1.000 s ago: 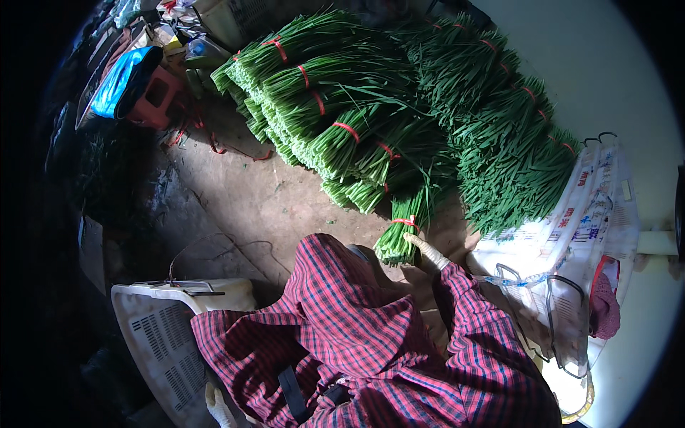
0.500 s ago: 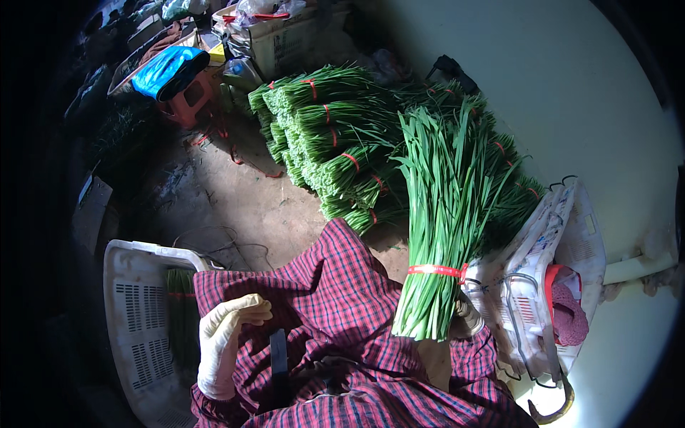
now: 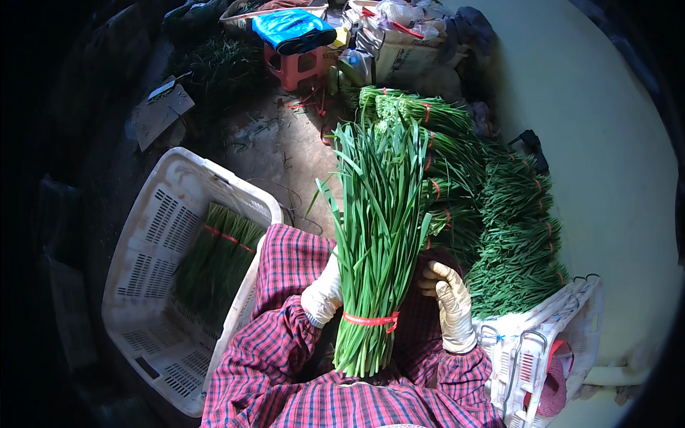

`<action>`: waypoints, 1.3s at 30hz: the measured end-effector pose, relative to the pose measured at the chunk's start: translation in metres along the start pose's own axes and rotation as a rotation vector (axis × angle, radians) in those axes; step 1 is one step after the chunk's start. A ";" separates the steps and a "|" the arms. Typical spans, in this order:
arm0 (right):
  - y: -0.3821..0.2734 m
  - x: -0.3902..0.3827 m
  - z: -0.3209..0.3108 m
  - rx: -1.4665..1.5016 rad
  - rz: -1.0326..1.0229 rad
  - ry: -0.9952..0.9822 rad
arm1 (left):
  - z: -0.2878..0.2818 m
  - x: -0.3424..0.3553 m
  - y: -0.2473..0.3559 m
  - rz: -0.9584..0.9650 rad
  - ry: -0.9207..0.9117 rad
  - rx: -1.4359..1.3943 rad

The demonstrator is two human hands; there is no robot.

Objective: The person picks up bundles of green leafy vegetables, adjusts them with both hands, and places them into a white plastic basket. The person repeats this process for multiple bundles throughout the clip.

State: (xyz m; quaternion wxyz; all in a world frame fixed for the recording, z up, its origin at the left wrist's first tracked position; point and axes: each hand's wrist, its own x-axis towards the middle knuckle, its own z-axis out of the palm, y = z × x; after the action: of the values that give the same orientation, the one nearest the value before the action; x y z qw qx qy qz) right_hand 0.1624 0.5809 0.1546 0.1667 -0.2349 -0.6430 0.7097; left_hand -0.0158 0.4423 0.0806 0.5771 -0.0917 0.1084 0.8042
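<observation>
Upright in front of me is a bunch of garlic chives (image 3: 378,235), long flat green leaves bound near the pale cut ends by a red band (image 3: 367,321). My left hand (image 3: 325,294), in a pale glove, grips it from the left side; its fingers are hidden behind the leaves. To the right of the bunch, apart from it, my gloved right hand (image 3: 451,303) is raised with loosely bent fingers and holds nothing. Beyond lies a stack of similar banded bunches (image 3: 457,157), with more bunches (image 3: 514,242) piled along the wall.
At my left stands a white slotted crate (image 3: 160,235) with banded chives (image 3: 217,264) inside. Another white crate (image 3: 524,364) is at my right, with a pinkish-red cloth (image 3: 553,392). Farther back are a red stool (image 3: 292,68), a blue plastic bag (image 3: 292,30) and cardboard (image 3: 163,114).
The bunch has moved left from my right side to the middle, passing from my right hand to my left. My view has shifted left, showing more of the left crate.
</observation>
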 end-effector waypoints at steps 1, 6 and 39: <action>-0.014 0.006 0.004 -0.009 -0.118 0.053 | 0.002 0.003 -0.003 0.008 0.026 -0.005; -0.069 0.044 0.040 -0.477 -0.507 -0.008 | 0.015 0.005 -0.011 0.059 0.045 0.206; -0.113 0.092 0.022 -0.729 -0.310 0.211 | 0.011 0.011 -0.014 -0.015 0.043 0.111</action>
State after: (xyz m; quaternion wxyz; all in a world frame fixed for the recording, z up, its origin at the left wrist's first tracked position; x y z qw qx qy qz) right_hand 0.0663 0.6258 0.2569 0.2424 -0.2503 -0.8596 0.3736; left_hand -0.0062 0.4592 0.0871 0.5847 -0.0775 0.1642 0.7906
